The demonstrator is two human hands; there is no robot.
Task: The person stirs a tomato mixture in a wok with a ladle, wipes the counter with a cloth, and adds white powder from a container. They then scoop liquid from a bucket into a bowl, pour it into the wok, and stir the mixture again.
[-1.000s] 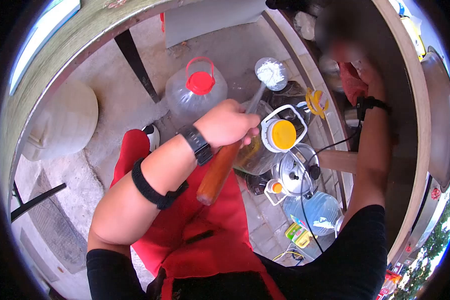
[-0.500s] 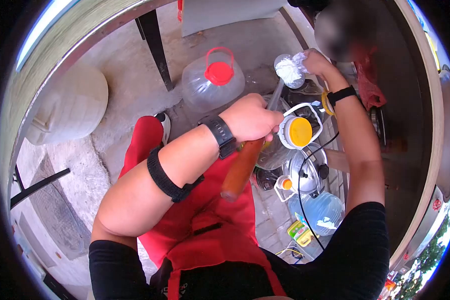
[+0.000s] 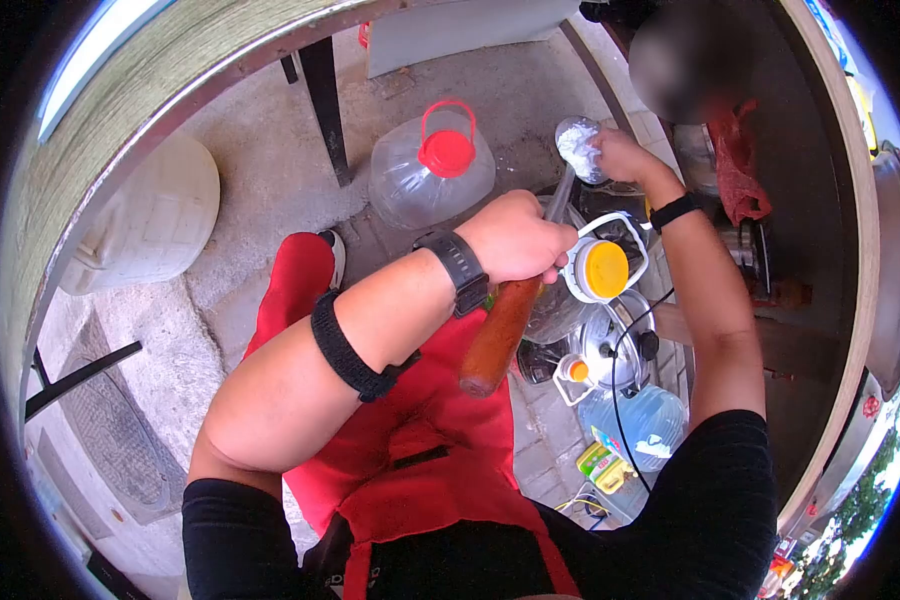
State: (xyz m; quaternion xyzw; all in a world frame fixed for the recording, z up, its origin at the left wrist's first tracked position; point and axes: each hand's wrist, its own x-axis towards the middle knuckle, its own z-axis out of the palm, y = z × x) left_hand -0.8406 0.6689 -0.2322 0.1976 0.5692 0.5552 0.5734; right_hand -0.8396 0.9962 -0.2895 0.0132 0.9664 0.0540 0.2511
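Observation:
My left hand (image 3: 518,240) is wrapped round a ladle, where its thick wooden handle (image 3: 500,345) meets the metal shaft. The handle slants down towards my lap, and the round ladle bowl (image 3: 592,178) points away from me. A crumpled white wad (image 3: 576,148), like tissue or thin cloth, lies in the bowl. My right hand (image 3: 625,158) is closed at the bowl's right side with its fingertips on the wad. Below the ladle stands a large clear jug with a yellow cap (image 3: 607,269) and a white handle, close to my left fingers.
A clear jug with a red cap (image 3: 447,154) stands on the concrete floor. To the right are a shiny pot lid (image 3: 610,340), a blue-tinted bottle (image 3: 650,420) and a black cable (image 3: 618,400). A dark table leg (image 3: 324,110) and a white barrel (image 3: 170,210) are further left.
My right hand has moved slightly left and down against the ladle bowl. The white wad, stretched up to the fingers before, is now pressed into the bowl. My left hand keeps its grip.

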